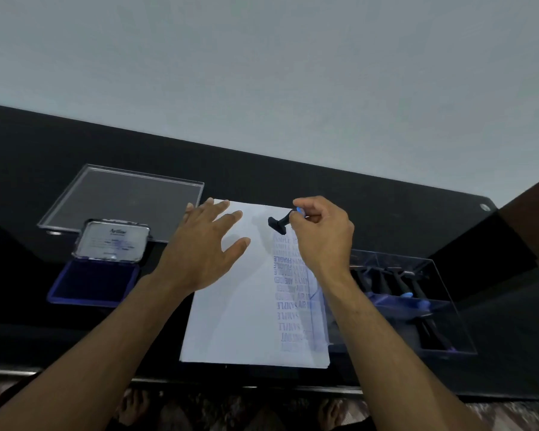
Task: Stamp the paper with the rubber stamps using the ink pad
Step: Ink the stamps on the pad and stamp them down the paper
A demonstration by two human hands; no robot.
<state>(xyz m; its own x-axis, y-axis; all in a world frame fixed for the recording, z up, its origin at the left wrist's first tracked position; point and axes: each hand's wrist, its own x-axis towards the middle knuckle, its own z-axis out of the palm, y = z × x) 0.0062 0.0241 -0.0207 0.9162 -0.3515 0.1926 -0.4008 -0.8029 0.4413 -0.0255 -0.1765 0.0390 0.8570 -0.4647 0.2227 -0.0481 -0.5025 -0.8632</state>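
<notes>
A white sheet of paper (pixel 240 306) lies on the black table, with columns of blue stamped words down its right side. My right hand (pixel 322 236) pinches a black rubber stamp (pixel 279 222) by its handle, tilted, over the paper's far right part above the printed column. My left hand (pixel 204 247) lies with fingers spread on the paper's far left corner. The ink pad (pixel 95 283) sits open at the left, blue pad showing, its metal lid (pixel 112 242) propped up behind.
A clear acrylic lid (pixel 122 200) lies flat behind the ink pad. At the right stands a clear box (pixel 417 303) with several black-handled stamps inside. The table's front edge (pixel 231 381) runs below the paper; bare feet show beneath it.
</notes>
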